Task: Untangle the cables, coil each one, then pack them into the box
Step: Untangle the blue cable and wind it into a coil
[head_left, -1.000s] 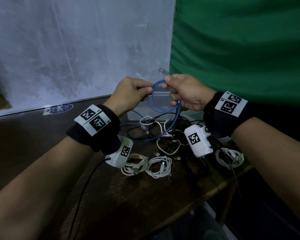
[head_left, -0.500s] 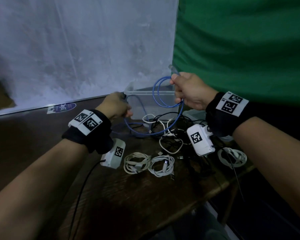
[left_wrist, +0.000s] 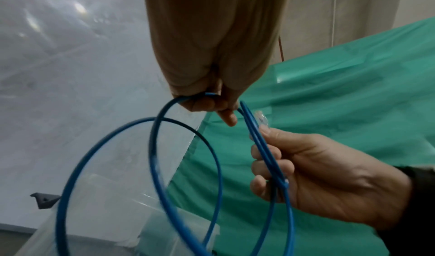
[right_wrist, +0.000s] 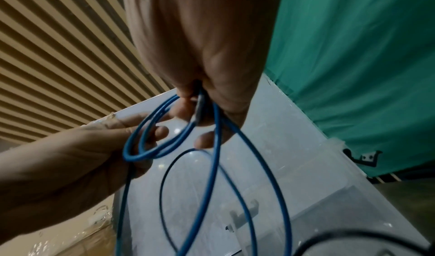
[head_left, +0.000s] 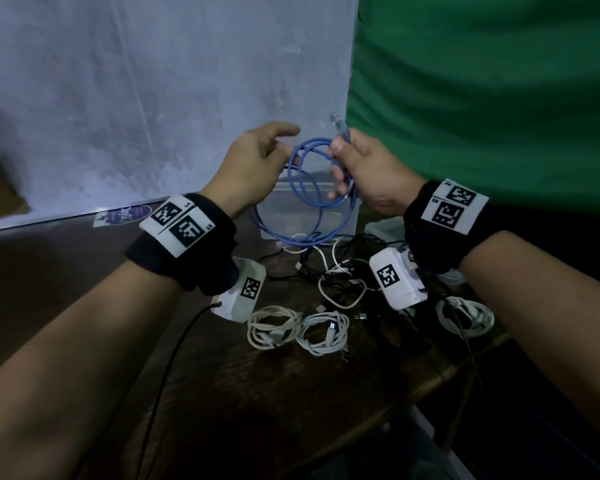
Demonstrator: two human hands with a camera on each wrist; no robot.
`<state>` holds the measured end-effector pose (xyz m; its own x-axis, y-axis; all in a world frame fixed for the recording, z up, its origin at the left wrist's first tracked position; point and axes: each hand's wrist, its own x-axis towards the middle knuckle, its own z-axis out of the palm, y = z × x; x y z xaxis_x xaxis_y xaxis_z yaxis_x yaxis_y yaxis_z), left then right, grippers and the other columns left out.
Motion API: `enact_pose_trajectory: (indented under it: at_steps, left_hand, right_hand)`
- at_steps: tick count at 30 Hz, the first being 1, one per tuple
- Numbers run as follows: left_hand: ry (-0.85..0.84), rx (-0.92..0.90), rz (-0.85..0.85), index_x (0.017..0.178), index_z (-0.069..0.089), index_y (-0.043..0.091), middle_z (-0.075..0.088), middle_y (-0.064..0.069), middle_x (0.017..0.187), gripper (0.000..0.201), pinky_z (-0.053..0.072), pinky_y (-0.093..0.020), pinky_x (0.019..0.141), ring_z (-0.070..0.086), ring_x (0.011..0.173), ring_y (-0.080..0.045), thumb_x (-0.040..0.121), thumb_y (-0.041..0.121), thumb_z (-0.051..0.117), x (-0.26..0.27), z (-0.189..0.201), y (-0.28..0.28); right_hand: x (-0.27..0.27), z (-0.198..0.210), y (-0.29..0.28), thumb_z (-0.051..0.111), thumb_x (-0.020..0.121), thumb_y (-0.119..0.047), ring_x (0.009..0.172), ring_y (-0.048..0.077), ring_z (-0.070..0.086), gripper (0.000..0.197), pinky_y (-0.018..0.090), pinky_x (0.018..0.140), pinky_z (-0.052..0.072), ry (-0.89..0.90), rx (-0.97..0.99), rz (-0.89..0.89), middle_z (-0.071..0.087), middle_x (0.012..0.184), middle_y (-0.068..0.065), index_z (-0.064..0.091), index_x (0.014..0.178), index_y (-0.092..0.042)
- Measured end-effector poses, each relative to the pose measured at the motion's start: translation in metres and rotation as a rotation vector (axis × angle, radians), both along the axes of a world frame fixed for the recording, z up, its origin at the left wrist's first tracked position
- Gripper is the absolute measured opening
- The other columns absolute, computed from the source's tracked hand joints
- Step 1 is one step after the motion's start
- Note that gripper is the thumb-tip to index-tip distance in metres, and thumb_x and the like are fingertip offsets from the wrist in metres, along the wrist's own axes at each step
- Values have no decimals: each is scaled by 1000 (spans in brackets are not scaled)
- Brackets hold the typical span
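Observation:
A blue network cable (head_left: 309, 188) hangs in loops between my hands above the clear plastic box (head_left: 347, 220). My right hand (head_left: 364, 168) grips several loops together, its clear plug (head_left: 338, 120) sticking up past the thumb. In the right wrist view the loops (right_wrist: 164, 129) run through the curled fingers. My left hand (head_left: 257, 161) pinches one strand at the loops' left side; the left wrist view shows the cable (left_wrist: 164, 126) coming out from its fingertips (left_wrist: 226, 115). The cable's lower end trails into the tangle of black and white cables (head_left: 340, 271) on the table.
Two coiled white cables (head_left: 298, 329) lie at the front of the dark wooden table (head_left: 257, 393), a third coil (head_left: 465, 315) near its right edge. A box lid (head_left: 385, 230) lies behind the tangle. White wall at the back left, green cloth at the right.
My left hand went down to the table for more blue cable, then rose back beside the right hand. The right hand now holds one more loop.

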<state>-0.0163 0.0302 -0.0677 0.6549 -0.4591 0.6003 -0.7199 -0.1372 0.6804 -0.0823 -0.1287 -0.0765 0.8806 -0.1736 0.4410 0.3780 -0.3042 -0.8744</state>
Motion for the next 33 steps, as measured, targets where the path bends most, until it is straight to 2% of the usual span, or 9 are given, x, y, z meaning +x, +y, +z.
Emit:
enact_pose_trajectory:
  at_steps: [2, 6, 11, 15, 20, 23, 26, 30, 33]
  left_hand:
    - [144, -73, -47, 118, 48, 13, 64, -4, 76, 27, 45, -14, 58, 54, 51, 2, 94, 1, 48, 0, -3, 3]
    - [351, -109, -53, 105, 40, 11, 64, -9, 76, 16, 48, -22, 54, 57, 51, -8, 95, 2, 48, 4, -15, 8]
    - [239, -105, 6, 79, 52, 13, 61, -8, 72, 22, 45, -15, 46, 53, 44, -3, 95, 0, 45, 6, -14, 4]
    - [101, -1, 93, 91, 60, 9, 61, -3, 70, 15, 48, -17, 50, 49, 42, 0, 95, 4, 47, 10, -11, 3]
    - [18, 65, 162, 99, 65, 5, 63, -8, 78, 19, 46, -16, 51, 51, 52, -10, 95, 6, 47, 14, -13, 1]
    - [-68, 131, 135, 105, 67, 6, 63, -6, 81, 22, 42, -10, 52, 51, 53, -7, 95, 8, 48, 12, -13, -2]
    - [-161, 176, 102, 109, 68, 8, 63, -3, 80, 23, 40, -5, 54, 53, 55, -3, 95, 8, 49, 8, -10, -7]
    - [-54, 113, 41, 106, 67, 9, 60, 4, 72, 20, 44, -11, 58, 54, 51, 3, 93, 8, 51, 10, -14, -14]
    - [144, -12, 5, 83, 60, 13, 61, -4, 69, 13, 51, -25, 59, 55, 53, -13, 90, 4, 55, 12, -21, -15]
  right_hand:
    - [0, 2, -4, 32, 103, -16, 37, 7, 29, 26, 27, 48, 46, -26, 112, -61, 34, 54, -3, 37, 78, -19]
    - [2, 7, -15, 32, 102, -14, 36, 4, 27, 27, 19, 39, 37, -72, 316, -210, 30, 59, -1, 38, 77, -18]
    - [5, -4, -18, 32, 103, -17, 32, 6, 34, 29, 25, 45, 41, 38, 68, -213, 36, 57, 2, 47, 79, -14]
    - [5, -6, -18, 33, 103, -16, 31, 6, 38, 28, 29, 49, 42, 45, -18, -197, 40, 58, 2, 52, 83, -13]
    - [7, -4, -17, 36, 102, -11, 32, 4, 35, 18, 24, 44, 48, -12, -11, -211, 35, 59, 3, 51, 92, -6]
    - [7, -6, -14, 38, 101, -11, 33, 4, 33, 23, 23, 42, 46, 31, -90, -136, 33, 59, 2, 51, 82, -10]
    - [3, -11, -10, 38, 102, -12, 33, 3, 31, 22, 21, 42, 46, 110, -144, -29, 32, 59, 1, 54, 91, -3]
    - [3, -10, -7, 35, 102, -14, 31, 2, 28, 28, 21, 39, 44, 94, -32, -38, 36, 41, -10, 52, 80, -13]
    - [6, -6, -11, 34, 103, -15, 29, 2, 27, 27, 21, 38, 44, 45, 80, -152, 34, 32, -13, 47, 79, -14]
